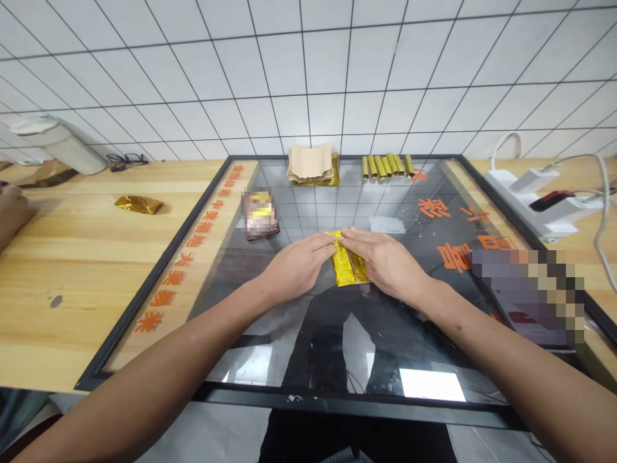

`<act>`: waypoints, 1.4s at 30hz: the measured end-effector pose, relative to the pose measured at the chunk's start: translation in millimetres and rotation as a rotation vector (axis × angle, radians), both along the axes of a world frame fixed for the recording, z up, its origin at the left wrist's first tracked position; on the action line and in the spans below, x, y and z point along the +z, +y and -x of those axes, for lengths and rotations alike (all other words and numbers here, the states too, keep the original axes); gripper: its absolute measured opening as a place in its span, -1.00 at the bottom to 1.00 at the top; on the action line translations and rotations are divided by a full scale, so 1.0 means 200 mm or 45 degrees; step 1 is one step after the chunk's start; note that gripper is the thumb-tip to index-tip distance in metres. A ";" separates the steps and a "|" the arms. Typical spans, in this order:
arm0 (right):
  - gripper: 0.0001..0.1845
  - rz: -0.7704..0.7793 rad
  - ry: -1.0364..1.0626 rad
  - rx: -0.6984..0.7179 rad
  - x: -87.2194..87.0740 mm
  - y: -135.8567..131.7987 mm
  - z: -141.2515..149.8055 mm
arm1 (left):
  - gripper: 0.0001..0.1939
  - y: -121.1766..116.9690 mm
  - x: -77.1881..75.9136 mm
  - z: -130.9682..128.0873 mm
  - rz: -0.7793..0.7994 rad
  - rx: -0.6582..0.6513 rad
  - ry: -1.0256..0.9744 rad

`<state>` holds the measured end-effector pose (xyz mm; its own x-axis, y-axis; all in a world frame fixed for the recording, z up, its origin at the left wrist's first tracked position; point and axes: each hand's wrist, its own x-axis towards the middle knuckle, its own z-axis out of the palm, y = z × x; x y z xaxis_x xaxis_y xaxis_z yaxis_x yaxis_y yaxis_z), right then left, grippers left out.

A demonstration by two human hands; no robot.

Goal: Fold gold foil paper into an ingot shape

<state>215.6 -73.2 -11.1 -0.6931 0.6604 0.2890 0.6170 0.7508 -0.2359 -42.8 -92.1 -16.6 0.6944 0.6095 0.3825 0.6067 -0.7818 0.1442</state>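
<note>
A gold foil sheet point(344, 270) with a lengthwise fold lies in front of me on the glass-topped board. My left hand point(299, 262) comes in from the left, its fingers stretched out and the tips touching the foil's far left edge. From the other side my right hand point(388, 262) rests its straight fingers across the top of the foil, and its palm covers the right edge. The thumbs are mostly hidden. Left of my hands is a small blurred packet point(261, 215). Behind them sit a stack of tan paper sheets point(311, 162) and several gold rolled tubes point(382, 168).
A white power strip point(530, 206) with plugs and cables stands at the right. A dark, blurred object point(520, 296) lies nearer. On the left wooden table are a gold foil piece point(139, 204), glasses point(126, 162), a pale cylinder point(62, 145) and another person's hand point(13, 209).
</note>
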 end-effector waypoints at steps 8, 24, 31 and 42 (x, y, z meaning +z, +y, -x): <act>-0.31 -0.019 -0.018 0.004 0.00 0.00 0.00 | -0.43 0.05 0.00 0.06 0.011 0.153 -0.042; -0.31 -0.038 0.011 0.025 0.00 0.01 0.00 | -0.49 0.08 -0.02 0.08 -0.019 0.015 0.181; -0.31 -0.036 -0.007 0.021 -0.01 0.01 0.00 | -0.49 0.09 0.00 0.11 -0.063 -0.050 0.167; -0.33 -0.029 -0.017 0.010 0.01 0.01 0.00 | -0.52 0.08 0.04 0.09 -0.026 -0.111 0.063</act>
<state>216.1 -70.9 -9.5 -0.7021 0.6483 0.2945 0.6143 0.7606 -0.2101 -60.3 -75.2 -7.9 0.7627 0.5384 0.3583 0.5423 -0.8343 0.0993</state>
